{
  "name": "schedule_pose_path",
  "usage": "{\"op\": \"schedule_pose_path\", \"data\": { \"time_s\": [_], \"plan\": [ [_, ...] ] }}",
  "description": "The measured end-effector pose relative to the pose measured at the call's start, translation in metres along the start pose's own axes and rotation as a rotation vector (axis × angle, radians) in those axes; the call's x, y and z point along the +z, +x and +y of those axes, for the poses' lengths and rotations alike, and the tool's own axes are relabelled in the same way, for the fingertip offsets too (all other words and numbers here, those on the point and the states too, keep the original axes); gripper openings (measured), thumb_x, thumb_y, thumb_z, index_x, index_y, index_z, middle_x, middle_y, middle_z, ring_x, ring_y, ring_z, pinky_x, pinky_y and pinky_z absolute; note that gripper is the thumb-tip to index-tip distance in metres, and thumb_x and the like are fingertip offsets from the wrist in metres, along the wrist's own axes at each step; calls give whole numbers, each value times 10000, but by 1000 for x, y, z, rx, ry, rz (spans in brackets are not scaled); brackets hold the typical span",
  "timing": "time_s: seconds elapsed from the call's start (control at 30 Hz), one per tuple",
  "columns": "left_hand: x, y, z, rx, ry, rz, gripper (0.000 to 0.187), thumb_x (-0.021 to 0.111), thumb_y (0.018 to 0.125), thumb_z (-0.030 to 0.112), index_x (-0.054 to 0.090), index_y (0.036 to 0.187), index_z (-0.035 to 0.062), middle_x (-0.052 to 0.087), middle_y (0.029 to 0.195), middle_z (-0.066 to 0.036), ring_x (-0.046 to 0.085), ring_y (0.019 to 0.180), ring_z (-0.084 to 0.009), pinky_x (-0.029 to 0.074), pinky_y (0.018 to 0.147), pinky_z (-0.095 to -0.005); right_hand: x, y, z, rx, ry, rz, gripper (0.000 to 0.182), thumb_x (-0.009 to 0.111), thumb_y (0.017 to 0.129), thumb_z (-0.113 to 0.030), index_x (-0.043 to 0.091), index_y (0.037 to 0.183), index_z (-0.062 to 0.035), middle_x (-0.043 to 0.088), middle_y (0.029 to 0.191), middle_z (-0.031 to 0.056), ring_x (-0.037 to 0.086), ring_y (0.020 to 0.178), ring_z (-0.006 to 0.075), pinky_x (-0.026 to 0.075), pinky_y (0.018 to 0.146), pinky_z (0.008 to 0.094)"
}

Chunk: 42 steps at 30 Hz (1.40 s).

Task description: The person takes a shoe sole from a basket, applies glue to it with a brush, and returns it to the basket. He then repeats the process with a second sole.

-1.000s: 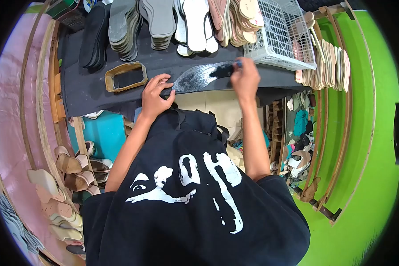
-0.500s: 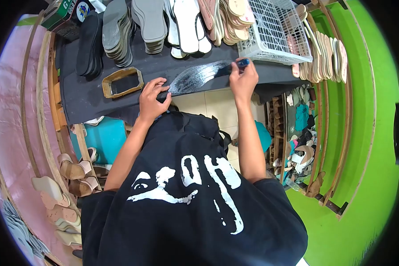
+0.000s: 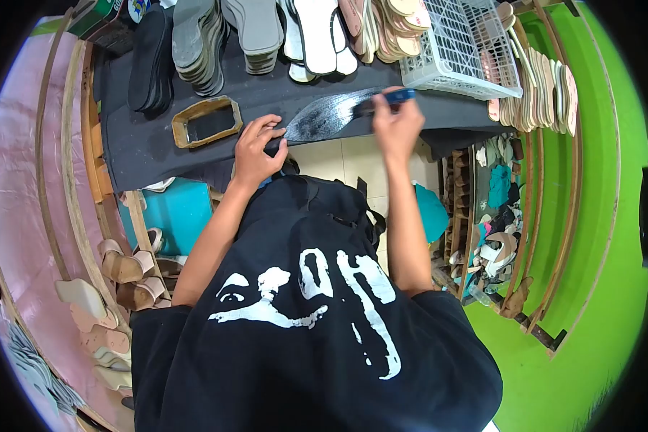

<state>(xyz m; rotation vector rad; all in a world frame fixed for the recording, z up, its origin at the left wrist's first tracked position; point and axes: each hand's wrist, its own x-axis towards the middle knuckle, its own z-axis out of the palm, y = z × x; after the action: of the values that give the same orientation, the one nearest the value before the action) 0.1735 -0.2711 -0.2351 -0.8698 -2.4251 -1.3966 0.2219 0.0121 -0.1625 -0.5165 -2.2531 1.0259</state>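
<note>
A dark insole (image 3: pixel 320 119) with a wet, glossy coating lies along the front edge of the black-covered table. My left hand (image 3: pixel 259 150) grips its left end, thumb low and fingers curled above. My right hand (image 3: pixel 399 126) is closed around the blue handle of a brush (image 3: pixel 403 95), whose dark bristle end is over the insole's right part. The right hand is slightly smeared by motion. Left of the insole stands an open, box-shaped container (image 3: pixel 207 122) with brownish, crusted walls.
Stacks of black insoles (image 3: pixel 150 65), grey insoles (image 3: pixel 253 32) and white insoles (image 3: pixel 317 36) line the table's back. A white plastic basket (image 3: pixel 457 79) stands at the back right, beside beige insoles (image 3: pixel 543 93) on a wooden rack. Shoes sit on lower shelves on both sides.
My right hand and the brush have turned and shifted slightly right along the insole. The whole view has moved a little, and my left hand keeps its place at the insole's left end.
</note>
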Motion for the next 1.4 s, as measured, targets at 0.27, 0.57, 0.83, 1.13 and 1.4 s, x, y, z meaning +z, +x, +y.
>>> {"op": "schedule_pose_path", "data": {
  "time_s": [0.27,0.57,0.83,1.13,1.4],
  "plan": [
    [3,0,-1,9,2,31,189,812,786,23,804,975,25,758,1221,-90,747,1031,-285,625,917,-380,23,-15,-23,-251,-126,-85,161,817,903,-14,725,1035,-27,750,929,158,764,763,296,594,683,389],
    [1,0,-1,3,-28,43,182,835,803,30,801,982,27,756,1228,-87,749,1025,-281,632,905,-379,37,3,2,97,173,-151,171,846,909,-127,749,1025,-45,786,855,109,717,697,187,575,689,356],
    [-1,-1,-2,19,-50,11,220,835,787,14,806,1006,3,754,1241,-120,748,1047,-300,628,931,-374,20,3,-17,-396,-358,-152,180,742,867,17,696,1031,-40,724,947,151,729,892,382,595,775,450],
    [1,-1,-4,40,-14,36,218,844,761,60,801,973,36,758,1241,-69,752,1001,-268,637,867,-371,50,11,-9,163,212,-202,145,814,928,-73,725,1022,-7,752,834,146,763,728,230,603,679,385],
    [3,-3,-7,64,-10,39,226,860,762,69,801,980,52,760,1234,-77,754,990,-270,639,853,-374,30,10,-17,-453,-368,-162,363,676,779,45,698,1120,-75,689,984,116,693,913,367,585,776,503]
  ]
}}
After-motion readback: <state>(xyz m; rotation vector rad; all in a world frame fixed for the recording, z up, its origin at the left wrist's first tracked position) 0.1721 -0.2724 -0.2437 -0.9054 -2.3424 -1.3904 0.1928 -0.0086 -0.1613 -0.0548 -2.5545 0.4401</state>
